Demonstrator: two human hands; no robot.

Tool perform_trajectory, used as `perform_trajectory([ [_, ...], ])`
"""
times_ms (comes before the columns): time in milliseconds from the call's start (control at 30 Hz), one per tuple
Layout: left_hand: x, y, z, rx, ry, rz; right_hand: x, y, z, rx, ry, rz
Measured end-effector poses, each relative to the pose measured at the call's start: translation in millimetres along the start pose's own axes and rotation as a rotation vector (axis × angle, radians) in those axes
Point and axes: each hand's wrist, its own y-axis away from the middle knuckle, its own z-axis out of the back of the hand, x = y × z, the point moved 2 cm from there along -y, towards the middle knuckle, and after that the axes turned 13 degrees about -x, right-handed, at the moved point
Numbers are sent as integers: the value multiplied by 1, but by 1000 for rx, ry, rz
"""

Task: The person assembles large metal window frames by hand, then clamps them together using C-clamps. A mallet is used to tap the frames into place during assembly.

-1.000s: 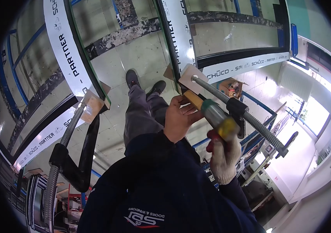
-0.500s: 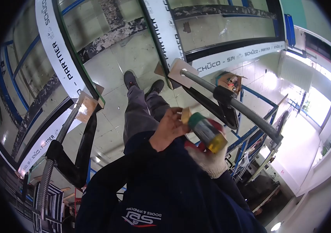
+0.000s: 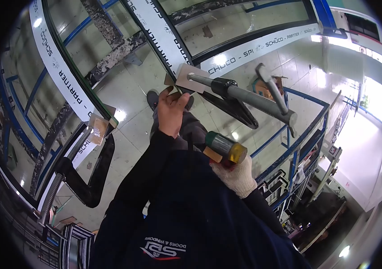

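Right hand point(image 3: 236, 176), gloved, has its grip closed on the mallet point(image 3: 225, 147) and wooden block point(image 3: 212, 154), just right of centre. Left hand point(image 3: 171, 114), bare, fingers curled, is up beside the clamp point(image 3: 223, 88); whether that grip holds anything, I can't tell.

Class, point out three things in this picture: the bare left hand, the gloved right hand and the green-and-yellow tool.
Bare left hand point(image 3: 171, 114): head view, on the back of the hand.
Gloved right hand point(image 3: 239, 175): head view, middle of the glove.
Green-and-yellow tool point(image 3: 225, 147): head view, middle of its cylinder.
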Motion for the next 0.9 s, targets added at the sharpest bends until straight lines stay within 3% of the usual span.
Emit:
perform_trajectory([
  [133, 2, 0, -11, -25, -73, -136, 5, 6, 1, 13, 71, -28],
  [233, -3, 2, -12, -81, -95, -130, 0, 8, 2, 21, 33, -57],
  [333, -7, -2, -8, -61, -212, -126, 5, 8, 7, 15, 4, -109],
  [433, -5, -7, -5, 10, -223, -240, 3, 8, 10, -9, 6, -81],
  [600, 4, -23, 19, 38, -547, -417, -1, 9, 13, -15, -18, -111],
  [667, 8, -21, 27, 37, -541, -401, -2, 8, 12, -16, -42, -105],
  [733, 1, 9, 30, 30, -384, -280, -6, 6, 7, -27, -106, -84],
  [833, -12, 72, 45, 505, -219, 377, -6, -3, -4, -9, -152, -15],
  [867, -23, 95, 36, 636, -137, 482, -5, -5, -9, -2, -146, 46],
  [900, -27, 105, 33, 603, -79, 480, -3, -9, -15, 2, -143, 108],
])
